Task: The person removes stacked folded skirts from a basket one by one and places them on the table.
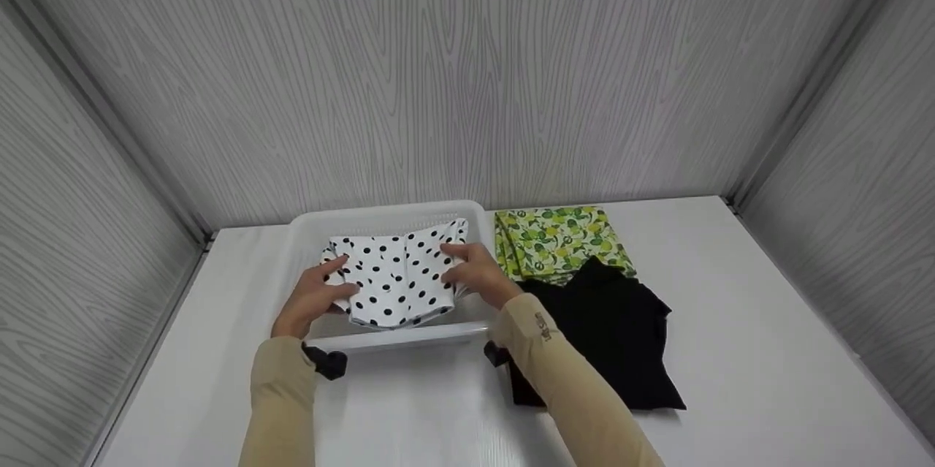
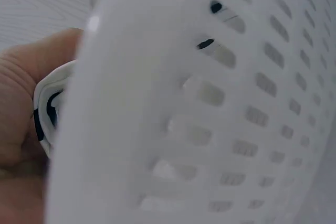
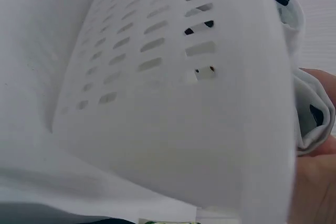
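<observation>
A folded white cloth with black dots (image 1: 387, 277) lies within the white plastic basket (image 1: 398, 338), its front edge above the basket floor. My left hand (image 1: 310, 299) grips the cloth's left side, thumb and forefinger over the top. On the opposite side my right hand (image 1: 478, 273) holds the right edge in the same way. In the left wrist view, a rolled edge of the dotted cloth (image 2: 44, 114) shows against the palm, partly hidden by the slotted basket wall (image 2: 121, 87). The right wrist view shows folded layers of it beside my fingers.
Right of the basket lies a folded cloth with a green and yellow lemon print (image 1: 562, 240). A black cloth (image 1: 610, 339) overlaps its front edge, partly under my right sleeve (image 1: 570, 379). Grey wood-grain panels (image 1: 467, 72) enclose the white table (image 1: 752, 321) behind and at both sides.
</observation>
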A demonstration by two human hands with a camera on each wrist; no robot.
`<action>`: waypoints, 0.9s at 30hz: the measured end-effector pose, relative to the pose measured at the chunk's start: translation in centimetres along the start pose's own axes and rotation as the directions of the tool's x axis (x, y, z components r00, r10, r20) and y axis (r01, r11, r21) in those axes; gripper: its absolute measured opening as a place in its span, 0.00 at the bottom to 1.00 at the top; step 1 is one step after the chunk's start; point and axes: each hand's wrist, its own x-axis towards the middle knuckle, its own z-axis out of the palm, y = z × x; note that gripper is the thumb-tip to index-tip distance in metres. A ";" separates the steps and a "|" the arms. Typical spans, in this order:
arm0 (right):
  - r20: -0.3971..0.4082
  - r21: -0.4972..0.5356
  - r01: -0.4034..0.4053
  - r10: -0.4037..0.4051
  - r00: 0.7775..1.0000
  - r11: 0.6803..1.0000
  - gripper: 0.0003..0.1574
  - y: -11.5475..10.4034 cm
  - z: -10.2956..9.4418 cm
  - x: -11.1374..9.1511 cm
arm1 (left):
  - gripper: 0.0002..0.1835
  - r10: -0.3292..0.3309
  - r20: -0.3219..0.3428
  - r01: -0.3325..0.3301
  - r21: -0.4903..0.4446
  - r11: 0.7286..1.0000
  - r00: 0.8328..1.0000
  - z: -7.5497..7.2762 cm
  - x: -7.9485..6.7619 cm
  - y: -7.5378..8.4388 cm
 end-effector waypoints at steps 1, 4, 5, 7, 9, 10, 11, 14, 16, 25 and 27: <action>-0.001 0.003 0.019 -0.019 1.000 1.000 0.41 -0.1 -0.1 -0.2 | 0.40 0.007 -0.006 -0.007 -0.003 1.000 1.000 0.0 -0.1 0.2; 0.001 0.014 0.079 -0.079 0.997 0.997 0.42 -0.6 -0.7 -0.9 | 0.40 0.019 -0.029 -0.019 -0.004 1.000 0.999 0.1 -0.4 0.7; 0.002 0.015 0.097 -0.097 0.995 0.995 0.42 -0.7 -0.9 -1.1 | 0.40 0.024 -0.040 -0.024 0.004 1.000 0.999 0.2 -0.6 0.9; -0.001 0.013 0.130 -0.130 0.992 0.991 0.43 -0.9 -1.3 -1.5 | 0.40 0.032 -0.057 -0.032 0.017 0.999 0.998 0.3 -0.9 1.4; -0.009 0.010 0.150 -0.150 0.989 0.989 0.43 -1.0 -1.7 -1.8 | 0.41 0.043 -0.072 -0.042 0.023 0.999 0.996 0.4 -1.2 1.8; -0.015 0.007 0.157 -0.157 0.988 0.988 0.43 -1.1 -1.9 -2.0 | 0.41 0.050 -0.076 -0.049 0.020 0.999 0.996 0.4 -1.3 2.0; -0.020 0.008 0.161 -0.161 0.987 0.987 0.44 -1.1 -2.2 -2.1 | 0.41 0.058 -0.078 -0.056 0.018 0.998 0.995 0.5 -1.4 2.1; -0.033 0.030 0.172 -0.171 0.985 0.985 0.44 -0.9 -2.9 -2.3 | 0.41 0.074 -0.081 -0.074 0.004 0.997 0.994 0.9 -1.5 2.5; -0.038 0.044 0.174 -0.173 0.984 0.984 0.44 -0.7 -3.4 -2.5 | 0.41 0.082 -0.087 -0.083 -0.004 0.997 0.993 1.2 -1.5 2.7; -0.054 0.079 0.183 -0.179 0.982 0.980 0.44 -0.1 -5.3 -2.9 | 0.42 0.146 -0.142 -0.154 -0.048 0.987 0.979 2.9 -1.0 3.0; -0.051 0.090 0.182 -0.178 0.983 0.979 0.45 0.0 -5.6 -3.1 | 0.43 0.137 -0.154 -0.148 -0.061 0.987 0.978 3.3 -1.0 3.2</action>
